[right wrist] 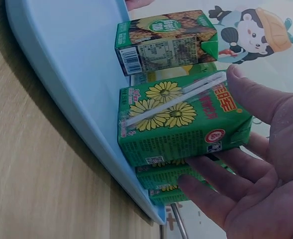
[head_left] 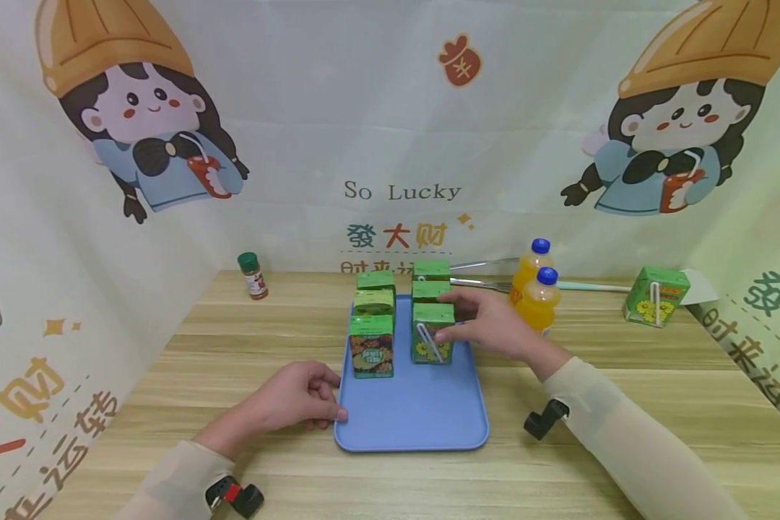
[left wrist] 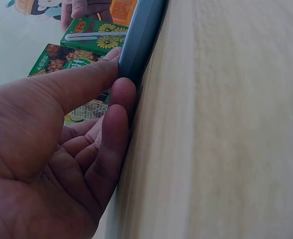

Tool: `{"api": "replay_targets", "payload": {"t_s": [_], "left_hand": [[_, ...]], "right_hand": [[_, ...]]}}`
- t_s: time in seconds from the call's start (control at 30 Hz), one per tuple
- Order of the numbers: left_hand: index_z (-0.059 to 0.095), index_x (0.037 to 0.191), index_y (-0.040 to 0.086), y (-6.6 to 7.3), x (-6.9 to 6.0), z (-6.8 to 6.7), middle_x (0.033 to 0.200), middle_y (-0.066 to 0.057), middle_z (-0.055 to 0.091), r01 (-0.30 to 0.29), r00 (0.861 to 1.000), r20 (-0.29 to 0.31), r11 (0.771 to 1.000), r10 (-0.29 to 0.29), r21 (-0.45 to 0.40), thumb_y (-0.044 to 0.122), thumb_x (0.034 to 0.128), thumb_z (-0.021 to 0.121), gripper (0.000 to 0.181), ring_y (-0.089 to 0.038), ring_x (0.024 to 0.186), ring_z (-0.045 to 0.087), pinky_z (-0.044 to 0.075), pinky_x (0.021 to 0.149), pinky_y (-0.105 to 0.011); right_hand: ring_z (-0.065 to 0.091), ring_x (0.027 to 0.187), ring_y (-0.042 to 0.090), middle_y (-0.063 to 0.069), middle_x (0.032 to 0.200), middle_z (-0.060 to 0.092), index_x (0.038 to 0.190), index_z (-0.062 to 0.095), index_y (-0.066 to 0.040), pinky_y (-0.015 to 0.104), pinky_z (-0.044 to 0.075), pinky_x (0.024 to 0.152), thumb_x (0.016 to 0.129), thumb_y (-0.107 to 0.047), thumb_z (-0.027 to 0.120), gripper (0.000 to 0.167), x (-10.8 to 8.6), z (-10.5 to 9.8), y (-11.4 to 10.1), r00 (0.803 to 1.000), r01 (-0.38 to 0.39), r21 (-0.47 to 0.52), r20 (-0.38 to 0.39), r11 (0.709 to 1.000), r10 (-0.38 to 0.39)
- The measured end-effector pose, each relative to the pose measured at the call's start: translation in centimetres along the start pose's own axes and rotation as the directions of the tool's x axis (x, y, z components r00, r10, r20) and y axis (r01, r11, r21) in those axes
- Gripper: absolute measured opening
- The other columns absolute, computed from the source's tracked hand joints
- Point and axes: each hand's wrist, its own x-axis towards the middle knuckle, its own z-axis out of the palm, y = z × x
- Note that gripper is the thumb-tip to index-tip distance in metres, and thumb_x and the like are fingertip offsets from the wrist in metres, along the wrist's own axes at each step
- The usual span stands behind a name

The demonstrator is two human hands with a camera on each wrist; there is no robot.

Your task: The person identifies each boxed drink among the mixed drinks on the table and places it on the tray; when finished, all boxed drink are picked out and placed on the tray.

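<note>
On the blue tray (head_left: 416, 422) stand two rows of drink cartons. My left hand (head_left: 302, 396) holds the tray's left rim, thumb on top and fingers against the side, as the left wrist view (left wrist: 61, 134) shows. At the front of the right row, my right hand (head_left: 494, 323) grips a green carton (head_left: 432, 343) with yellow flowers and a white straw, its thumb at the front and fingers along the side and behind. That carton (right wrist: 186, 119) stands upright on the tray. The left row has a pineapple-print carton (head_left: 372, 354) in front.
Two orange drink bottles (head_left: 538, 300) with blue caps stand right of the tray. Another green carton (head_left: 656, 296) is at the far right. A green-capped jar (head_left: 253, 278) stands back left. Long thin utensils (head_left: 481, 283) lie behind the tray, near the printed backdrop (head_left: 286, 144).
</note>
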Motion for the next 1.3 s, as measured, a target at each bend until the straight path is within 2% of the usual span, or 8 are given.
{"api": "replay_targets", "payload": {"t_s": [0.23,0.6,0.83,1.03,1.3], "left_hand": [[0.065,0.133,-0.014,-0.2,0.1,-0.1,0.085,-0.005,0.077,-0.002,1.000,-0.007,1.000,0.002,0.012,0.016,0.0917,0.094,0.059,-0.022,0.071,0.076,0.063,0.062,-0.036],[0.065,0.133,-0.014,0.0,0.0,0.0,0.085,-0.005,0.077,-0.001,1.000,-0.004,1.000,0.001,0.006,0.016,0.0914,0.095,0.059,-0.022,0.072,0.076,0.064,0.063,-0.038],[0.065,0.133,-0.014,0.0,0.0,0.0,0.085,-0.006,0.077,-0.001,1.000,-0.002,1.000,0.001,0.002,0.015,0.0916,0.094,0.059,-0.022,0.072,0.076,0.064,0.063,-0.038],[0.065,0.133,-0.014,-0.1,0.0,0.0,0.085,-0.005,0.077,-0.004,1.000,-0.004,1.000,0.004,0.001,0.015,0.0917,0.094,0.059,-0.022,0.072,0.076,0.064,0.063,-0.037],[0.065,0.132,-0.014,-0.1,0.1,0.0,0.085,-0.006,0.077,-0.006,1.000,-0.008,1.000,0.006,-0.002,0.016,0.0913,0.095,0.058,-0.022,0.071,0.076,0.063,0.062,-0.036]], "right_hand": [[0.068,0.134,0.035,0.010,0.152,0.068,0.151,0.066,-0.013,0.058,0.055,0.112,0.090,-0.029,0.097,0.070,-0.8,-0.8,-0.6,1.000,0.010,-0.007,0.003,1.000,-0.010],[0.069,0.135,0.038,0.016,0.149,0.069,0.155,0.061,-0.007,0.054,0.058,0.109,0.093,-0.021,0.095,0.072,-2.5,-2.4,-0.3,0.999,0.031,0.062,0.014,0.998,-0.032],[0.067,0.138,0.042,0.018,0.149,0.069,0.154,0.061,-0.007,0.060,0.053,0.114,0.092,-0.022,0.096,0.072,-3.8,-3.7,-0.2,0.999,0.041,0.032,-0.021,0.999,-0.040],[0.068,0.137,0.036,0.012,0.146,0.072,0.151,0.065,-0.010,0.057,0.052,0.115,0.091,-0.025,0.097,0.069,-4.5,-5.1,0.0,0.995,0.083,-0.039,-0.049,0.996,-0.085],[0.066,0.139,0.038,0.013,0.149,0.069,0.151,0.064,-0.010,0.062,0.050,0.116,0.092,-0.027,0.095,0.069,-5.9,-6.8,-0.3,0.994,0.055,-0.071,-0.087,0.996,-0.061]]}}
